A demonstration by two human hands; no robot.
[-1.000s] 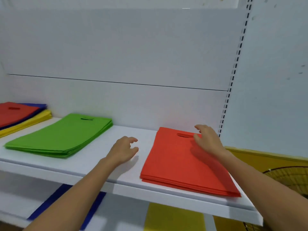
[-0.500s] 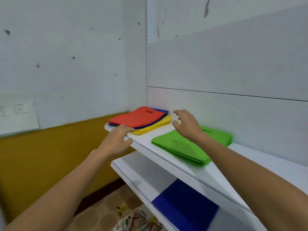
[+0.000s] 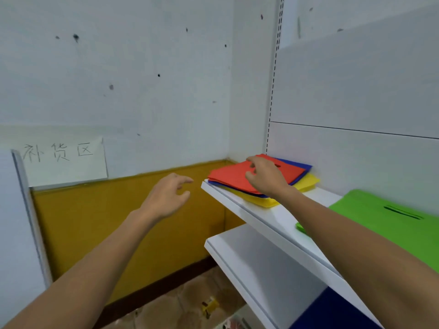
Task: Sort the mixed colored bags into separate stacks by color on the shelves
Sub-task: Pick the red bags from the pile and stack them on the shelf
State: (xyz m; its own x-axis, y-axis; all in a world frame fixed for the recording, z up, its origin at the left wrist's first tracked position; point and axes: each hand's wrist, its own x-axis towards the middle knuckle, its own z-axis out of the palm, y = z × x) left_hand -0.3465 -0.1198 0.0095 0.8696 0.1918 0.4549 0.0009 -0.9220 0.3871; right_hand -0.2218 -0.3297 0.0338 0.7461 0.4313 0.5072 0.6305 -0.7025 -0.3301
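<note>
A mixed pile lies at the left end of the upper white shelf (image 3: 266,217): a red bag (image 3: 232,176) on top, a blue bag (image 3: 298,167) under it, yellow bags (image 3: 306,184) at the bottom. My right hand (image 3: 264,176) hovers over the red bag with fingers spread and loosely curled, holding nothing. My left hand (image 3: 166,197) hangs in the air left of the shelf end, fingers relaxed and empty. A green stack (image 3: 389,224) lies on the same shelf at the right.
A lower white shelf (image 3: 240,255) sits beneath, with a blue bag (image 3: 332,312) on it at the bottom right. A white wall with a yellow lower band (image 3: 95,222) stands to the left, bearing a paper sign (image 3: 64,160). Small litter lies on the floor (image 3: 209,305).
My view has swung left from the red stack to the mixed pile. My right hand has crossed from above the green stack to over the red bag; my left hand has left the shelf edge.
</note>
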